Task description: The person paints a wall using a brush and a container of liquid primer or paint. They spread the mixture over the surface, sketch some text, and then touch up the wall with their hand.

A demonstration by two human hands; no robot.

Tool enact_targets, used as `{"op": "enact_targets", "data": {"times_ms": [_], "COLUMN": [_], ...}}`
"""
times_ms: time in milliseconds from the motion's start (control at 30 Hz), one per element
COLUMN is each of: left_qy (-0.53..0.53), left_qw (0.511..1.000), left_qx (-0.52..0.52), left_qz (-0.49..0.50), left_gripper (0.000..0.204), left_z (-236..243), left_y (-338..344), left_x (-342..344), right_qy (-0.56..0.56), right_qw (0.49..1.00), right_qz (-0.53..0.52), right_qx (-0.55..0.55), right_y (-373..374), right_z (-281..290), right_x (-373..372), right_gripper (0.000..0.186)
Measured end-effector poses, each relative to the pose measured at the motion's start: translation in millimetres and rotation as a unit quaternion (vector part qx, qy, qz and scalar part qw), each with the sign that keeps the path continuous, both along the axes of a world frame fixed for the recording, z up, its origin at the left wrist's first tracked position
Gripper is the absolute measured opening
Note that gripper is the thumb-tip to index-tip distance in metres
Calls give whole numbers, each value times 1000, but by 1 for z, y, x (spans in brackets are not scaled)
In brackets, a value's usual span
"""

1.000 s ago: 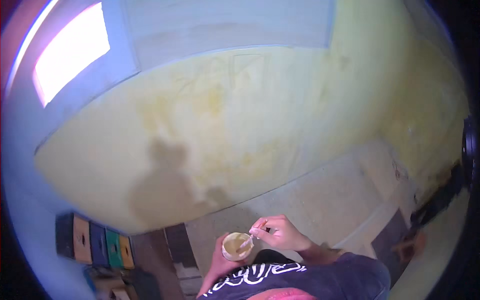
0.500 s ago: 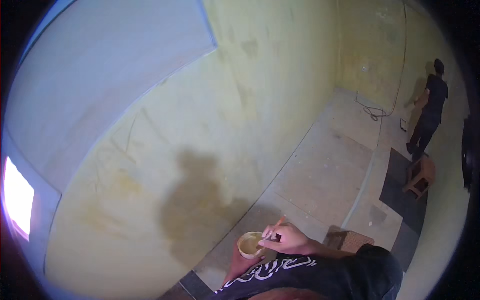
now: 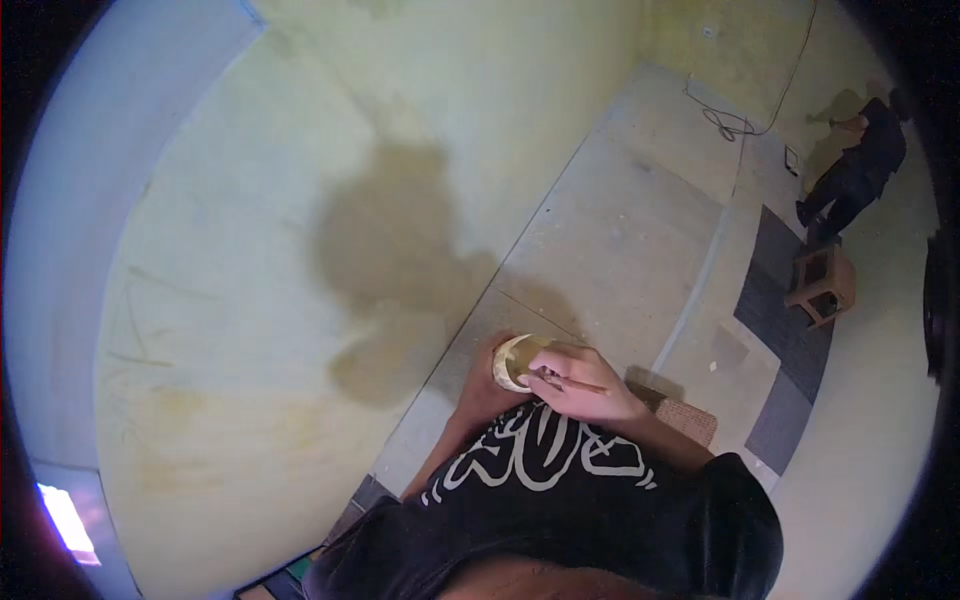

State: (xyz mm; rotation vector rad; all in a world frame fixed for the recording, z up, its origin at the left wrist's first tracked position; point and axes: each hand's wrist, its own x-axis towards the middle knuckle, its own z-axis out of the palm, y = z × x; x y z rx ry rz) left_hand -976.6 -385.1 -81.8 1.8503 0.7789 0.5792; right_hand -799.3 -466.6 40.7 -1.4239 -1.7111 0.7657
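Note:
My left hand [image 3: 484,382] is closed around a small round tub [image 3: 503,372], pale with a stained rim and yellowish paint inside. It is held in front of my dark shirt. My right hand [image 3: 596,398], with bent fingers, grips a thin paintbrush [image 3: 583,385] with an orange-brown handle. The fingers are right over the tub's opening. The brush's bristles are hidden behind the fingers, so I cannot tell whether they touch the paint.
A pale yellow wall [image 3: 250,290] with smudges and my shadow rises on the left. Behind my right arm is a woven-topped brown stool [image 3: 688,418]. Another brown stool [image 3: 824,285] stands on dark mats [image 3: 775,290]. A person [image 3: 862,165] is by the right wall; a cable [image 3: 727,125] lies far off.
My view has tipped downward, so the tub and both hands appear higher. The brush handle, which pointed up and away, now lies across my right hand toward the right.

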Motion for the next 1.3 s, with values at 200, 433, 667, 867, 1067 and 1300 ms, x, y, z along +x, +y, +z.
{"op": "enact_targets", "data": {"times_ms": [200, 433, 667, 867, 1067, 1300], "left_qy": [-39, -45, -61, -77, -44, -10], "left_qw": [996, 991, 997, 996, 995, 997], "left_qx": [-84, -120, -49, -50, -81, -54], "left_qz": [3, -26, -9, -3, 36, 48], "left_gripper": [91, 100, 101, 101, 99, 103], "left_z": [99, 173, 236, 255, 279, 288], "left_y": [-15, 26, 70, 83, 108, 48], "left_x": [-31, -57, -82, -131, -56, -112], "right_qy": [19, 213, 295, 258, 209, 121], "right_qw": [998, 952, 929, 946, 974, 985], "right_qz": [-63, -187, -223, -194, -87, 39], "right_qx": [-18, -111, -11, -20, -33, -116], "right_y": [-21, -14, 16, 32, 76, 67], "right_z": [80, 145, 204, 229, 243, 256], "right_x": [-38, -48, -65, -94, -2, -63], "right_gripper": [15, 11, 7, 9, 8, 6]}}
